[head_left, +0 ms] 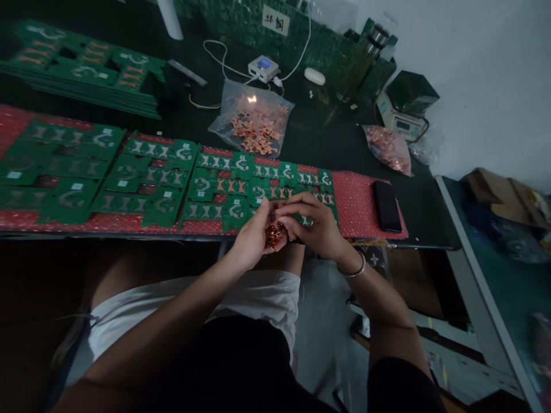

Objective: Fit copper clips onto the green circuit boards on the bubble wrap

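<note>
Hands at table edge: left hand point(253, 240) cups a heap of copper pieces point(274, 234), right hand point(310, 225) fingers pinch at it (picking-out step), next needing one piece seated in green board point(275, 189) just beyond.

Both forearms reached forward and met in the middle. The left hand point(252, 238) was cupped, palm turned inward. The right hand point(312, 223) was bent at the wrist, its fingers point(289, 211) curled toward the left palm.
</note>
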The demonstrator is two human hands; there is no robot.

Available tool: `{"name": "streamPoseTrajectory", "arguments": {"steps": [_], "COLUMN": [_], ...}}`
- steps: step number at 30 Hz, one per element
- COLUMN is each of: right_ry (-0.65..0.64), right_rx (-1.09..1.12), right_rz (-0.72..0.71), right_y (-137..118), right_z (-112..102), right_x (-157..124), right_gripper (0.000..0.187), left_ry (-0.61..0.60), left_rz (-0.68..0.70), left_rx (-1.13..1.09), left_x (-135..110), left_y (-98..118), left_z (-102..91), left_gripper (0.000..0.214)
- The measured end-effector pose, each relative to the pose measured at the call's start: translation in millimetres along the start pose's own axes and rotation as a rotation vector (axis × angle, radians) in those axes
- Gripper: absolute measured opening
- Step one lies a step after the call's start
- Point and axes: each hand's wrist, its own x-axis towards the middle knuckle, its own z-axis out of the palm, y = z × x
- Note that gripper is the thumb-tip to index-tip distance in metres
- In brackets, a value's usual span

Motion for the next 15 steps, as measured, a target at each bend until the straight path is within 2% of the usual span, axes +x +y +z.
{"name": "streamPoseTrajectory", "arguments": {"steps": [3, 6, 10, 12, 15], "right_ry": [0.051, 0.031, 0.022, -0.018, -0.057], "right_rx": [0.000, -0.049, -0.199, -0.259, -0.301], "right_rz": [0.042, 0.029, -0.107, -0.169, -0.181], "right_y": [4, 4, 0, -1, -1], "right_z": [-6, -12, -20, -23, -26], "right_x": [0, -2, -6, -8, -11], "right_gripper": [0.011, 0.014, 0.021, 0.019, 0.015], "left_ry": [-0.021, 0.034, 0.117, 0.114, 0.070], "left_rz": [0.025, 0.088, 0.195, 0.220, 0.213], "left_rx": [-0.011, 0.066, 0.268, 0.357, 0.431], "left_x": [1, 2, 4, 4, 6], "left_y": [1, 1, 0, 0, -2], "left_z": [1.8, 2.2, 1.6, 0.9, -1.1], "left_gripper": [0.046, 0.030, 0.034, 0.036, 0.038]}}
